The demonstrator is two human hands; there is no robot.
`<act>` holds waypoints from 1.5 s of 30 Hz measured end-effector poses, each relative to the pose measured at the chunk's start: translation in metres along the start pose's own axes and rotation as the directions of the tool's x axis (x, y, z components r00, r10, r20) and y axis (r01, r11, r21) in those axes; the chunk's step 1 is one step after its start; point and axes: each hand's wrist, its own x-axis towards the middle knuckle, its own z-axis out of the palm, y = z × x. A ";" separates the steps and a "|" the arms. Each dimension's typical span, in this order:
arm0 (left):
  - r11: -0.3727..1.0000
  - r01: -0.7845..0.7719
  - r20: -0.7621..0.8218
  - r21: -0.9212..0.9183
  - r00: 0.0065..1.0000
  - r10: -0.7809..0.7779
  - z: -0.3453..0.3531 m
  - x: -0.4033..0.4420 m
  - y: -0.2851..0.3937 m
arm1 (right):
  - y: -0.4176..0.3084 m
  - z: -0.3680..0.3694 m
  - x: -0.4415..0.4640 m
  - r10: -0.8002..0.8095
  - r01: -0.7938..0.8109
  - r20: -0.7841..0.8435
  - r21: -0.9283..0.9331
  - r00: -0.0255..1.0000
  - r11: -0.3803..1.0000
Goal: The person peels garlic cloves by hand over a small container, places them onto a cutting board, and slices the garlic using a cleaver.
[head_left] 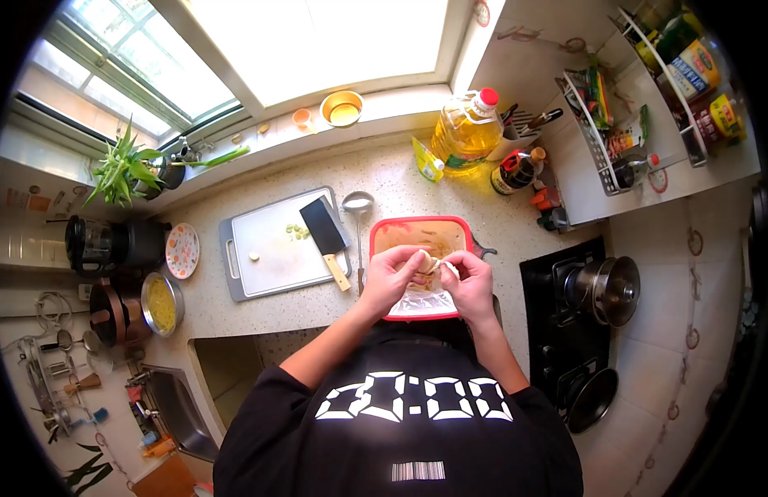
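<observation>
My left hand (389, 280) pinches a pale garlic clove (428, 262) above a red-rimmed bin (421, 220). The fingertips of my right hand (471, 291) are closed on the same clove's papery skin, touching it from the other side. Brownish scraps and a clear plastic liner show inside the bin. Left of it, a grey-edged cutting board (272, 277) carries a small cluster of pale green slices (298, 232) and one whole clove (254, 257). A cleaver (321, 225) with a wooden handle lies over the board's right side.
A ladle (358, 203) lies between board and bin. Behind stand an oil jug (468, 137) and a sauce bottle (514, 172). To the right is a black stove with a lidded pot (613, 290) and a pan (592, 400). A bowl of yellow shreds (161, 304) sits left, above the sink (185, 414).
</observation>
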 end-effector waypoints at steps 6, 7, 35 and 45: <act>0.948 0.142 0.034 -0.283 0.990 -0.138 -0.011 0.003 0.004 | -0.002 -0.010 0.004 0.006 -0.010 -0.099 -0.033 0.995 0.999; 0.923 0.176 0.061 -0.341 0.984 -0.165 -0.014 0.003 0.005 | -0.002 -0.014 0.006 0.011 -0.023 -0.107 -0.110 0.994 0.994; 0.929 0.138 0.114 -0.343 0.988 -0.105 -0.023 -0.005 -0.010 | -0.022 0.016 0.018 -0.240 0.263 0.133 -0.200 0.962 0.944; 0.894 0.284 0.178 -0.347 0.956 -0.235 -0.025 -0.013 0.005 | -0.019 0.021 0.027 -0.310 0.311 0.067 -0.382 0.948 0.870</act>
